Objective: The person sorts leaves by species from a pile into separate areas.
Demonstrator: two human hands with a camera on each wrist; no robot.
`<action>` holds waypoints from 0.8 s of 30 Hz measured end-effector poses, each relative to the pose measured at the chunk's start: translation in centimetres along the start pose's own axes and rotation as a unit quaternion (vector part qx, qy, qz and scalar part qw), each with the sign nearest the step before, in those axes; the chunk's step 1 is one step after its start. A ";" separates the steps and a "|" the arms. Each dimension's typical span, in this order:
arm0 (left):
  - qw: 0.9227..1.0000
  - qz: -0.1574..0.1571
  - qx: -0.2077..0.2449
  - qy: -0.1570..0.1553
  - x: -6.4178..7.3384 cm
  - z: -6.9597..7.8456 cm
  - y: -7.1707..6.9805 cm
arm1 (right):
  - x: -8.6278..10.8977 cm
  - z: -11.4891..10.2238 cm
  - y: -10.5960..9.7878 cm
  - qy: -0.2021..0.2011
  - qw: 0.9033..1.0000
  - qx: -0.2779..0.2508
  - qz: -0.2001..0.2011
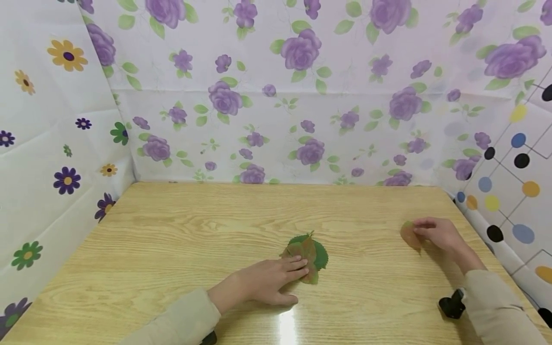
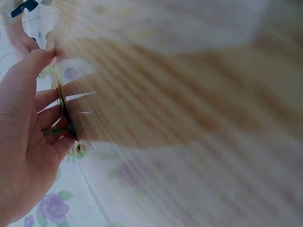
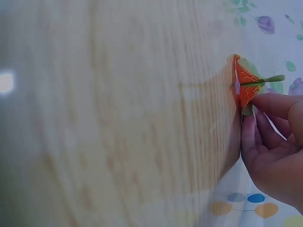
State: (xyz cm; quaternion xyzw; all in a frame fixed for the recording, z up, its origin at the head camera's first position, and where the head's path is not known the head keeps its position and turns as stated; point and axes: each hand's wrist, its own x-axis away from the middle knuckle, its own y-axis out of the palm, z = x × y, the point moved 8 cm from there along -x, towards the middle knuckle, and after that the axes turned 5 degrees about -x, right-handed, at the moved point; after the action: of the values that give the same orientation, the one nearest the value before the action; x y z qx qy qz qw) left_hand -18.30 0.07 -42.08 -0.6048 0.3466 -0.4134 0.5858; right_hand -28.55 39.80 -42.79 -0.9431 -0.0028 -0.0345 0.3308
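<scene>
**Right hand (image 1: 442, 235) pinched a thin orange-and-green leaf (image 1: 408, 235) near the right edge of a pale wood-grain table (image 1: 172, 230)**

The leaf was grasped between the right thumb and fingertips; whether it had wholly left the surface could not be told. The left hand (image 1: 267, 281) gripped nothing: its nearly straight fingers rested on a flat cluster of overlapping green and reddish-brown leaves (image 1: 310, 251), well apart from the table's left and right edges. The left thumb lay apart from the cluster.

The step in hand appeared to be handling the single leaf while the left hand steadied the others. The next move seemed to call for a gentle pinch, as so thin a leaf could tear or fold. If it was meant to join the cluster, the left fingers covered part of that spot and stood in the way.

A black wrist device (image 1: 453, 304) sat beside the right beige sleeve (image 1: 500, 306), low enough, perhaps, to brush the tabletop. White cloth with purple roses (image 1: 276, 124) rose behind the back edge, flower-print cloth (image 1: 39, 120) flanked the left edge, and dotted cloth (image 1: 509, 163) the right, probably limiting outward reach there.
</scene>
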 end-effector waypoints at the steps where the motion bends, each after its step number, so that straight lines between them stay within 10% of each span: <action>1: 1.000 0.000 -0.002 0.000 0.0 0.0 0.0 | 0.0 0.0 0.0 0.000 1.000 0.000 0.002; 24: 1.000 0.004 -0.020 -0.007 0.0 0.1 -0.1 | -0.1 -0.1 0.2 -0.013 0.999 0.034 0.021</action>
State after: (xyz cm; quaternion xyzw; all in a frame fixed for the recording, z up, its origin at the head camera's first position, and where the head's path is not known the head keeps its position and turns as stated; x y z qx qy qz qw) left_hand -18.20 0.08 -41.98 -0.6178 0.3529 -0.3995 0.5781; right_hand -28.66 39.57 -42.87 -0.9317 0.0114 -0.0147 0.3629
